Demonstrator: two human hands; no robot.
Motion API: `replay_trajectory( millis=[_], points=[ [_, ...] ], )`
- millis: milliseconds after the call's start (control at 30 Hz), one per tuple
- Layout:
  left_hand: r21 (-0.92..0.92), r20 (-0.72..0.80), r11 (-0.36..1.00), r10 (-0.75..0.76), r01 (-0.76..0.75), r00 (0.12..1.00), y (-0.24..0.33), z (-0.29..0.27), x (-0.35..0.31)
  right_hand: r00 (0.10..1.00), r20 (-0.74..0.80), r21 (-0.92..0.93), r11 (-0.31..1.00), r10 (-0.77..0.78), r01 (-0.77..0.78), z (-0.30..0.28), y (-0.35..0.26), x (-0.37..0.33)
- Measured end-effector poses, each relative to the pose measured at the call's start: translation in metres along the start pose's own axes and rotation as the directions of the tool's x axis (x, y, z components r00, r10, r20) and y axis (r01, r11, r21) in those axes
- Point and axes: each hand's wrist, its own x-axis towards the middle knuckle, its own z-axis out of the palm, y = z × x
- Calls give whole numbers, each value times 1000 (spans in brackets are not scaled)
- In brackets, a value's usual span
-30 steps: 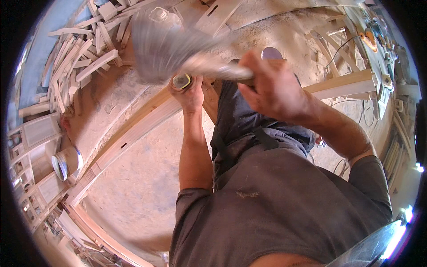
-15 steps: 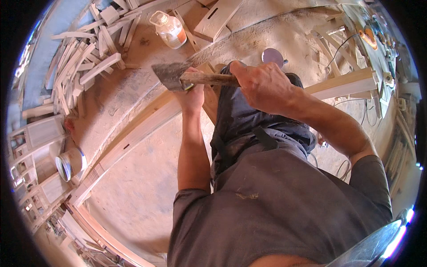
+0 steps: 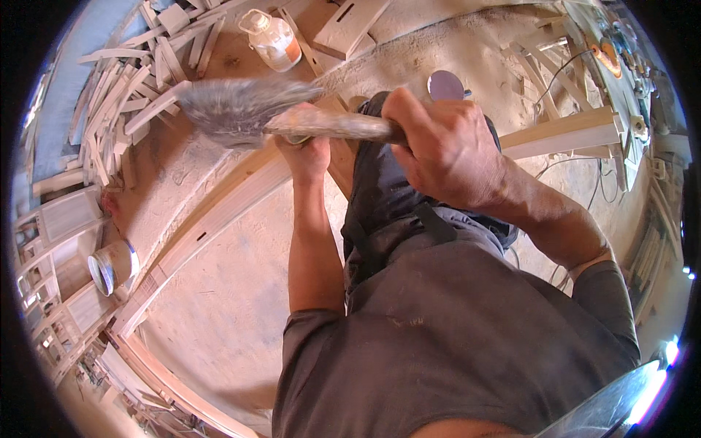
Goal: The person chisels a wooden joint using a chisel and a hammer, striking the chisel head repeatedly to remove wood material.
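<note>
My right hand [image 3: 449, 150] is closed round the wooden handle of a hatchet [image 3: 244, 109], whose broad grey metal head is blurred and points left. Beneath the hatchet, my left hand [image 3: 310, 157] is closed above a long pale wooden beam [image 3: 208, 226]. The hatchet hides most of its fingers, so whatever it grips is hidden, apart from a small yellowish bit at the fingers. The beam runs under my legs from lower left to the right.
Wood offcuts [image 3: 124, 95] are heaped at the far left. A plastic jug [image 3: 274, 40] stands on the dusty floor beside a slotted board [image 3: 350, 25]. At left lies a bucket [image 3: 113, 266] near pale wooden frames [image 3: 69, 212]. A round disc [image 3: 447, 86] and trailing cable [image 3: 558, 80] are ahead and right.
My right hand has lifted the hatchet, so its head looks larger and farther left. My left hand has stayed almost in place.
</note>
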Motion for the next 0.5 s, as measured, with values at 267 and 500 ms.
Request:
replay_trajectory(
  millis=[267, 500],
  points=[
    [163, 36, 987, -11, 5, 999, 0, -3, -1, 999, 17, -31, 999, 30, -29, 8, 10, -4],
    [27, -164, 965, -252, 259, 954, 23, -12, -10, 961, 135, -31, 971, 240, -238, 26, 30, -9]
  ],
)
